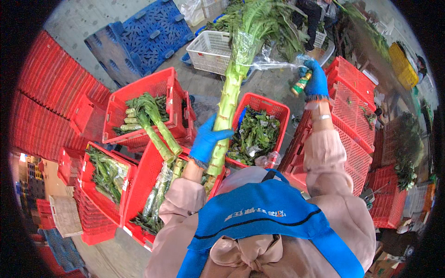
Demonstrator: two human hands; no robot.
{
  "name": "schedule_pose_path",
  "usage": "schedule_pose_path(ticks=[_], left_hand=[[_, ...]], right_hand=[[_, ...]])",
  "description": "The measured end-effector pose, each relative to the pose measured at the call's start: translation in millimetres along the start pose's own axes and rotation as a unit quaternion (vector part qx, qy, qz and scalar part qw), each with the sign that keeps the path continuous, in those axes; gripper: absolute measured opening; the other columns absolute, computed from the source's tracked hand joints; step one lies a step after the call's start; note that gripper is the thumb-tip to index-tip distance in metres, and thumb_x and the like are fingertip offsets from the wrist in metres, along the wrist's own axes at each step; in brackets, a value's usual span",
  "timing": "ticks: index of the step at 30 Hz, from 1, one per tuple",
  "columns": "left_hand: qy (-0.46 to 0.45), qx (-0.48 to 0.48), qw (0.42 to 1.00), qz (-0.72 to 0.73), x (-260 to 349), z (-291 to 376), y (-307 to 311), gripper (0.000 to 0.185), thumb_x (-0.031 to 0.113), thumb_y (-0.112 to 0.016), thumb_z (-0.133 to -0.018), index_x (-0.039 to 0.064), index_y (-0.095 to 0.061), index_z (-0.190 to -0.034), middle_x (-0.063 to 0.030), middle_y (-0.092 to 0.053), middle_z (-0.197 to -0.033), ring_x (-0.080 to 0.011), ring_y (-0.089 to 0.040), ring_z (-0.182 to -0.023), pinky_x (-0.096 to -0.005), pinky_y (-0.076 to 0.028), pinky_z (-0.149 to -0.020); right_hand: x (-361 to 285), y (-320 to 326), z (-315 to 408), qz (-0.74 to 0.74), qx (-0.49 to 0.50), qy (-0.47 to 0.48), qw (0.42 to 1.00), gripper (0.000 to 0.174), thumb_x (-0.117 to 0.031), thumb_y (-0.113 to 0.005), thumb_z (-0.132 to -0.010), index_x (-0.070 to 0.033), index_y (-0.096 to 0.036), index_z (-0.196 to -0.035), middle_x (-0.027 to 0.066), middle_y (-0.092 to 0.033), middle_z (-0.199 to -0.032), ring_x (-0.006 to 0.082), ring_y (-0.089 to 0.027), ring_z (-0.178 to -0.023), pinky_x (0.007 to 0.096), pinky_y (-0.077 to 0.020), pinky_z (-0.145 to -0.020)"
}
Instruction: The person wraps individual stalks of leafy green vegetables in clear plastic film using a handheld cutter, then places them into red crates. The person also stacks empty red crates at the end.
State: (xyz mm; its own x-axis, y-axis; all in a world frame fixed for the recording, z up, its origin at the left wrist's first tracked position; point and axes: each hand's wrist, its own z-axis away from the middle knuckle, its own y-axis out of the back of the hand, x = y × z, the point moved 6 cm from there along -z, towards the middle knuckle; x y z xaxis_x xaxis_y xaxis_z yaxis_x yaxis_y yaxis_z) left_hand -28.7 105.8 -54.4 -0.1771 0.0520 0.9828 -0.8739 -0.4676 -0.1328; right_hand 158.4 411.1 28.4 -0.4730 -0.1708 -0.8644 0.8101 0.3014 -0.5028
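Observation:
My left hand [205, 141], in a blue glove, is wrapped around the lower stem of a large celtuce stalk [229, 93]. The stalk stands nearly upright in the picture, its leafy top pointing away from me. Clear plastic film [243, 47] circles the base of its leaves. From there a taut, twisted strand of film [274, 65] runs right to my blue-gloved right hand [315, 80]. That hand is closed on a small green-and-tan cylinder [301, 83], with film bunched at its fingers. Whether the cylinder is a film core or a handle, I cannot tell.
A red crate of leaf trimmings [259, 135] stands below the stalk. Red crates with celtuce [139, 114] are at left, two stems overhanging one. Stacked red crates [351, 104] flank the right. Behind are a white basket [208, 52], blue plastic pallets [153, 34] and another person's legs [310, 24].

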Motion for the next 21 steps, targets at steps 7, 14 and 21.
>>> schedule_pose_path(ticks=[7, 14, 21], left_hand=[[-0.059, 0.044, 0.921, -0.382, -6.2, 11.9, 48.1, 0.083, 0.023, -0.082, -0.066, 0.003, -0.043, -0.136, -0.0117, -0.061, -0.121, -0.0148, -0.058, -0.106, -0.0315, -0.046, -0.090], [-0.038, 0.030, 0.932, -0.358, -12.2, 39.9, 59.3, 0.080, 0.024, -0.081, -0.067, 0.012, -0.045, -0.137, -0.0153, -0.062, -0.117, -0.0166, -0.062, -0.101, -0.0313, -0.048, -0.087], [-0.009, 0.041, 0.936, -0.349, -27.7, 67.6, 70.3, 0.082, 0.030, -0.081, -0.064, 0.013, -0.047, -0.137, -0.0126, -0.064, -0.116, -0.0152, -0.062, -0.100, -0.0304, -0.049, -0.086]], right_hand=[[-63.4, 17.2, -32.9, -0.021, 0.072, 0.084, 0.994, 0.019, -0.021, -0.057, -0.083, -0.004, -0.064, -0.086, 0.0016, -0.053, -0.065, 0.0155, -0.051, -0.054, 0.0272, -0.0442, -0.051], [-28.8, 94.8, -125.0, -0.116, 0.129, 0.051, 0.984, 0.020, -0.003, -0.054, -0.080, 0.000, -0.066, -0.095, 0.0098, -0.065, -0.091, 0.0203, -0.060, -0.076, 0.0281, -0.0524, -0.068], [-19.8, 120.8, -167.1, 0.156, 0.033, 0.154, 0.975, 0.021, 0.002, -0.052, -0.083, 0.001, -0.066, -0.098, 0.0071, -0.065, -0.091, 0.0159, -0.060, -0.077, 0.0264, -0.0515, -0.066]])
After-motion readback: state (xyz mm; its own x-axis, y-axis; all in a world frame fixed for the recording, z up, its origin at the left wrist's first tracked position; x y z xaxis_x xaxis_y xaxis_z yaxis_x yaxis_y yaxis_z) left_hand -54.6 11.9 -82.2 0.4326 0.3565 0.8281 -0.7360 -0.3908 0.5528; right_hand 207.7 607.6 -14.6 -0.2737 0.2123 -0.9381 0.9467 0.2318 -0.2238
